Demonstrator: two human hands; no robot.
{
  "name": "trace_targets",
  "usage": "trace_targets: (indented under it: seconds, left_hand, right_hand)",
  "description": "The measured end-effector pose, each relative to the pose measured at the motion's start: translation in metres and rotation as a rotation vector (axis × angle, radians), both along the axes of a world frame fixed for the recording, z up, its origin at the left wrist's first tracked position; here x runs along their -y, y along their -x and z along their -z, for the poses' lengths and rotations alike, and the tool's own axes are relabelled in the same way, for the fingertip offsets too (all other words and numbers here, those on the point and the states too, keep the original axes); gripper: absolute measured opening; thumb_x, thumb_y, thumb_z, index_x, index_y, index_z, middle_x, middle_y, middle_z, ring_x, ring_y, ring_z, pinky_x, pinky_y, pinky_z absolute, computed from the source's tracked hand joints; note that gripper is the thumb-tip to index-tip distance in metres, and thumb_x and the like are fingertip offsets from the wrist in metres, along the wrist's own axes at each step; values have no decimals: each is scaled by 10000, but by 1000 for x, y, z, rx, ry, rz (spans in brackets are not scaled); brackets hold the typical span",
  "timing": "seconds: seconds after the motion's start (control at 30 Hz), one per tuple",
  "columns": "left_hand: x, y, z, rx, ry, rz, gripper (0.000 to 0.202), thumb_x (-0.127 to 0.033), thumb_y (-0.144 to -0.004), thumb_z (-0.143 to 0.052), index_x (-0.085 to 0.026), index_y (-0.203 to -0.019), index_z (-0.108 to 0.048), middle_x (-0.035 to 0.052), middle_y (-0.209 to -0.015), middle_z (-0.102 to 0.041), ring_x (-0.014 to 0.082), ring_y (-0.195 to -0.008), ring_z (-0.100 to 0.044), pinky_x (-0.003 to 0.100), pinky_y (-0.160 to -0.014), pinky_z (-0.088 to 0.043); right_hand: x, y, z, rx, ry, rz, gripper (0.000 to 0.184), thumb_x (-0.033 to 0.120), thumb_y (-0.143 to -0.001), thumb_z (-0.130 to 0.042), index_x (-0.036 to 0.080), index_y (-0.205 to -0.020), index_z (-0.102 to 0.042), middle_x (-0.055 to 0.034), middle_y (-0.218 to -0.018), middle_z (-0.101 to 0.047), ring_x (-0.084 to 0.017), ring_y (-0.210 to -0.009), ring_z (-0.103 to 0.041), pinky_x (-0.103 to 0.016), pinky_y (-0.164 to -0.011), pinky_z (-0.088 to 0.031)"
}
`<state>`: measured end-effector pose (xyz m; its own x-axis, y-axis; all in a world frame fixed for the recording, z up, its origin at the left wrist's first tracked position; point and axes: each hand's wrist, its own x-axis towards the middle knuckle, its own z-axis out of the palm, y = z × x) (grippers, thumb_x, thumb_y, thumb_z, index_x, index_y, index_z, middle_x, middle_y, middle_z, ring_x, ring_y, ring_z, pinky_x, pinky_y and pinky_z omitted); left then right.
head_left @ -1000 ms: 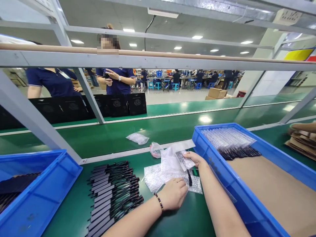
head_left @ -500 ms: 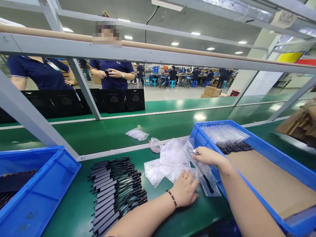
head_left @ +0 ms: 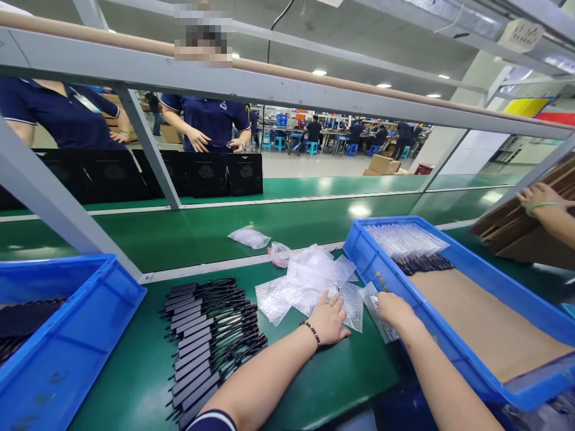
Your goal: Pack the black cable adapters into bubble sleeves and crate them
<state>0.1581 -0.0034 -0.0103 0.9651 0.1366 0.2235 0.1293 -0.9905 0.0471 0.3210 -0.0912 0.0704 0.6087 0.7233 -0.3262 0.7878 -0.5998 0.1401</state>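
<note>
My left hand [head_left: 330,320] rests on a loose pile of clear bubble-wrap bags [head_left: 309,281] on the green bench, fingers stretched over the nearest bag. My right hand [head_left: 395,311] is closed on a bubble-wrap bag [head_left: 380,311] with a dark part inside, held low beside the wall of the blue bin [head_left: 381,275] on the right. A stack of black flat parts with thin black leads [head_left: 211,335] lies left of my left arm.
The right blue bin holds a row of bagged parts [head_left: 408,242] on brown cardboard. Another blue bin [head_left: 67,335] stands at the left. Two stray bags [head_left: 249,237] lie near the conveyor. People in dark blue shirts stand across the line; another person's hand [head_left: 539,197] holds cardboard at right.
My right hand has dropped from the bin's corner down to the bench with the bagged part. My left hand slid slightly forward onto the bag pile. The view tilted down.
</note>
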Motion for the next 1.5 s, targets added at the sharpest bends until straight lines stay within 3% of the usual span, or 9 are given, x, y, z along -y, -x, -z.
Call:
trace_targets:
  seconds: [0.2,0.37,0.63,0.8,0.9,0.97,1.07,1.27,1.5]
  left_hand:
    - [10,15,-7,21,-13,-4,409,-398,-795,-434,-88,-1036,-549,183,-1297,-429,292,-1237,-335,458,-1036,-139]
    - [29,44,-31,85,100,-50,386,-424,-780,-464,-125,-1012,-539,137,-1217,-486,282,-1222,-332,431,-1029,-190]
    - [31,163,-69,161,235,-465,91,-267,-807,-464,-194,-806,-518,40,-849,-541,192,-840,-482,345,-766,-396]
    - [37,246,-58,162,186,-715,135,-259,-838,-419,-198,-764,-514,27,-787,-533,171,-760,-487,318,-713,-400]
    - [47,273,-43,174,139,-800,138,-308,-822,-460,-205,-756,-522,24,-785,-542,173,-759,-504,309,-704,-405]
    - [53,281,-32,179,98,-824,127,-332,-795,-502,-211,-772,-532,25,-801,-551,181,-776,-517,309,-703,-411]
    - [57,285,-19,172,41,-849,120,-314,-760,-542,-218,-832,-541,30,-837,-561,196,-809,-527,316,-704,-416]
    - [52,290,-15,103,-17,-964,106,-253,-771,-487,-199,-851,-531,47,-835,-555,211,-809,-526,326,-687,-413]
    - [56,298,-15,81,-30,-998,105,-213,-768,-467,-193,-855,-522,59,-874,-552,221,-845,-521,336,-710,-413]
  right_hand:
    - [-6,2,-4,74,-6,-20,312,32,-774,-361,84,-899,-642,-192,-944,-654,-271,-875,-631,-322,-698,-454]
    - [0,8,-9,101,-5,-56,357,-9,-778,-292,68,-875,-627,-195,-915,-657,-274,-863,-635,-333,-686,-457]
    - [16,14,-15,274,-108,-113,213,75,-812,-350,75,-924,-532,-177,-819,-635,-253,-722,-652,-315,-607,-452]
    - [22,30,10,280,-126,-208,267,377,-809,-479,114,-834,-509,-142,-783,-603,-260,-662,-646,-303,-555,-435]
    - [26,45,28,276,-135,-275,184,305,-808,-482,125,-843,-496,-133,-794,-598,-240,-637,-647,-265,-502,-405]
    - [27,49,34,277,-123,-293,82,143,-808,-433,120,-858,-493,-123,-771,-607,-222,-635,-652,-239,-483,-386]
    - [29,43,29,307,-107,-278,244,-3,-801,-291,103,-862,-501,-119,-720,-619,-212,-608,-655,-238,-471,-384]
    - [32,17,8,300,-28,-177,311,-27,-797,-259,83,-853,-545,-160,-757,-637,-247,-671,-663,-289,-536,-436]
    - [34,10,17,204,18,-141,377,-37,-782,-243,84,-847,-594,-190,-845,-624,-240,-681,-663,-304,-567,-431]
